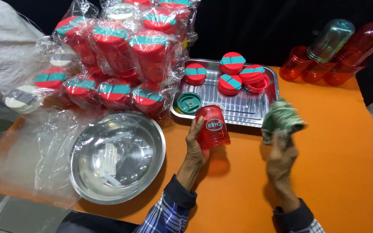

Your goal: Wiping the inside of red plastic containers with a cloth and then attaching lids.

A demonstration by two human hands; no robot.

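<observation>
The left hand (195, 144) has its grip wrapped around a red cup (212, 126), held mouth-down just above the orange bench (333, 164), so the outside wall faces up where it can be reached. The right hand (281, 157) is raised beside it with its grip clenched on a crumpled green cloth (282, 120), blurred, near the cup but not touching it; it looks like a wiping pose, though that is only a judgement.

Just behind the cup sits a steel tray (247, 111) holding 5 red lids with teal flaps (232, 63) and 1 green lid (189, 102), kept together and apart from the cups. To the left is a round steel bowl (117, 156), partly draped by loose clear plastic wrap (31, 151), with some pale sticks inside. Behind it rises a pile of bagged red cups with lids (121, 56). At the far right corner lie bare cups (337, 51), red and 1 greenish, tipped against each other.

The space between the hands is open; the tray edge is close in front of the cup, and the plastic wrap crowds the left side.
</observation>
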